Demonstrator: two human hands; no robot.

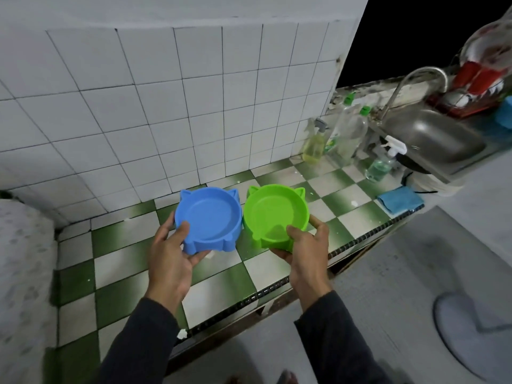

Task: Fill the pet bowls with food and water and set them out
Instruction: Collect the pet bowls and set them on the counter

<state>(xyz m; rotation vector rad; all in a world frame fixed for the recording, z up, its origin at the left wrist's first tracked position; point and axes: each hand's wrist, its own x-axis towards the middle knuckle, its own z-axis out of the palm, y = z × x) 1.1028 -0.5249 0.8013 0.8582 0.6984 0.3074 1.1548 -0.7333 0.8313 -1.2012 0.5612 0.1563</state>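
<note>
Two cat-eared pet bowls are held side by side just above the green-and-white checkered counter. My left hand grips the near rim of the blue bowl, thumb inside and fingers underneath. The green bowl is gripped the same way at its near edge by my right hand. Both bowls look empty, and their rims almost touch.
A steel sink with a curved tap lies at the far right. Several soap and spray bottles stand left of it, a folded blue cloth lies near the counter edge, and a dish rack sits behind the sink. The tiled wall backs the counter.
</note>
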